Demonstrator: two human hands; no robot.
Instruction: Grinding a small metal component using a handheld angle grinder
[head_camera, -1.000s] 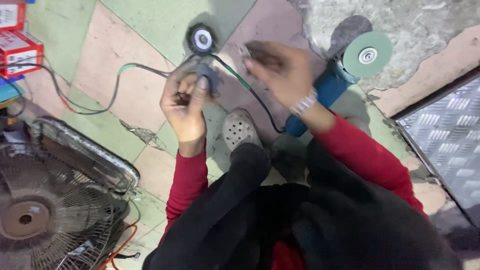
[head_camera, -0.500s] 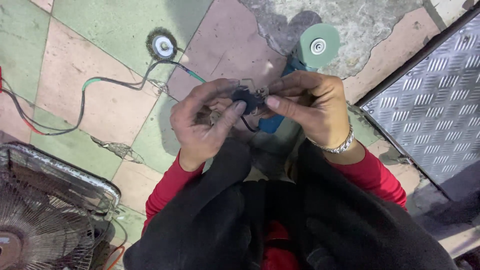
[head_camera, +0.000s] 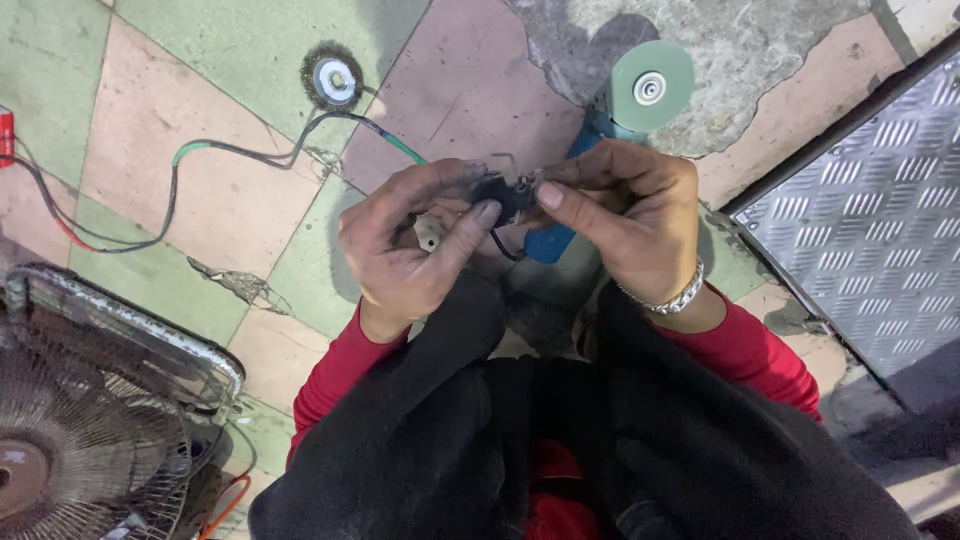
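I see left hand and right hand both pinching small black switch part above blue angle grinder on floor; refit not yet done, cable loose

Soft, even daylight fills the view, bright enough to show every colour of the tiled floor without glare. Shadows are faint and blurred at the edges; a dim one lies on the floor just above the green disc, and the chequered metal plate gives a dull sheen. Both hands are in fair focus with slight softness at the fingers. The dark clothing at the bottom edge is underexposed and nearly without detail.
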